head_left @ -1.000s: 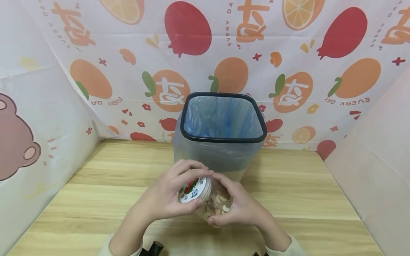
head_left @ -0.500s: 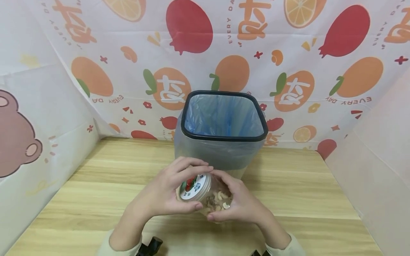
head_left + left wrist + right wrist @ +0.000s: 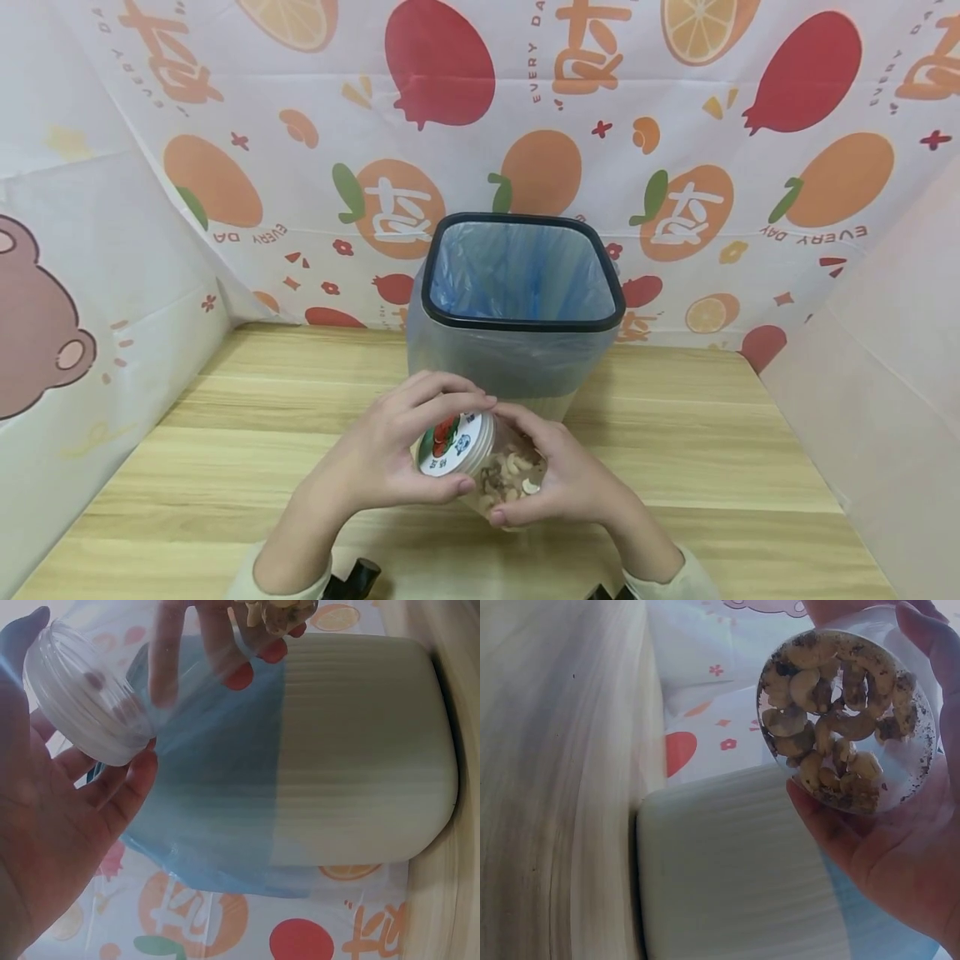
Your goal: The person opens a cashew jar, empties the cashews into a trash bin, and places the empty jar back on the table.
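Between both hands a clear plastic jar [image 3: 504, 477] is held tilted above the table, its lid end toward the left. Cashew nuts [image 3: 832, 720] and dark crumbs show through its base in the right wrist view. My left hand [image 3: 401, 446] curls its fingers and thumb around the lid [image 3: 450, 444], white with a red and green picture on top. The lid's ridged clear side [image 3: 86, 694] shows in the left wrist view. My right hand [image 3: 558, 475] grips the jar's body, fingers over the far side and thumb in front.
Right behind the hands stands a pale trash bin [image 3: 517, 358] with a black rim and a blue bag liner [image 3: 525, 271]. A wooden table [image 3: 247, 467] lies beneath. Fruit-printed cloth [image 3: 300, 200] hangs behind, and pale cloths flank both sides.
The printed lid face has turned slightly within the left hand's grip. Both hands stay around the jar in nearly the same place.
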Demonstrator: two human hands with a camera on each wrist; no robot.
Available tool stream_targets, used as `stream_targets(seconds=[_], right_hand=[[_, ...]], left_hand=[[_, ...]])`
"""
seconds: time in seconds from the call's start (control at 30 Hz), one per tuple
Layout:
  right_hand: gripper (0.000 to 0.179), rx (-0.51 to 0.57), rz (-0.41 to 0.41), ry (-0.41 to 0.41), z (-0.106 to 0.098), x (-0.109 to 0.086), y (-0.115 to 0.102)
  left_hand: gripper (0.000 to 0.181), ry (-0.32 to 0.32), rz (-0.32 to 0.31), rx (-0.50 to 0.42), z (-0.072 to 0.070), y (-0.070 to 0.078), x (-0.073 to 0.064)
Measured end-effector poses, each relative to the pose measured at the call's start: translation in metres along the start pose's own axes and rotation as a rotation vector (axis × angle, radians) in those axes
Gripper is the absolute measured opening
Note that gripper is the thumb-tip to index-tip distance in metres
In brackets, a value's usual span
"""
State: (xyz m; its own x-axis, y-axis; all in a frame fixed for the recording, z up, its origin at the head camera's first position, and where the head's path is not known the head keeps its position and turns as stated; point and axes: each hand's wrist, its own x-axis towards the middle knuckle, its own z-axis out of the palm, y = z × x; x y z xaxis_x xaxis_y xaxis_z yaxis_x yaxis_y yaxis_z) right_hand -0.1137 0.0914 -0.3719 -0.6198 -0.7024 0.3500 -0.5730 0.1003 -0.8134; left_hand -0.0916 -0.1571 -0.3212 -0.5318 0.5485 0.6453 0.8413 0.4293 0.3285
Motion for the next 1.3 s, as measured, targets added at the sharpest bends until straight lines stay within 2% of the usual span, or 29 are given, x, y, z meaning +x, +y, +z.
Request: stream_targets(seconds=[0.27,0.43,0.7,0.8,0.97,1.13,1.3], right_hand=[[0.098,-0.039,-0.027,0.094,0.006,0.003,-0.001],[0.099,-0.057,-0.021,0.104,0.008,0.003,0.0],[0.1,-0.01,-0.014,0.039,0.002,-0.001,0.001],[0.099,0.023,-0.029,0.005,0.0,-0.002,0.002],[0.098,0.039,-0.038,-0.017,-0.003,-0.002,0.002],[0.097,0.019,-0.042,0.002,-0.002,-0.001,0.002],[0.097,-0.009,-0.013,0.038,0.0,0.0,0.0]], left_hand=[[0.064,0.022,-0.078,0.058,0.001,0.003,-0.001],[0.065,0.01,-0.099,0.072,0.002,0.004,-0.002],[0.075,-0.022,-0.017,-0.103,0.0,0.003,-0.003],[0.073,-0.016,0.009,-0.11,0.0,0.005,-0.002],[0.07,-0.009,0.016,-0.107,0.0,0.007,-0.001],[0.068,0.001,0.01,-0.102,0.0,0.006,0.0],[0.068,0.012,-0.012,-0.065,0.001,0.004,0.0]])
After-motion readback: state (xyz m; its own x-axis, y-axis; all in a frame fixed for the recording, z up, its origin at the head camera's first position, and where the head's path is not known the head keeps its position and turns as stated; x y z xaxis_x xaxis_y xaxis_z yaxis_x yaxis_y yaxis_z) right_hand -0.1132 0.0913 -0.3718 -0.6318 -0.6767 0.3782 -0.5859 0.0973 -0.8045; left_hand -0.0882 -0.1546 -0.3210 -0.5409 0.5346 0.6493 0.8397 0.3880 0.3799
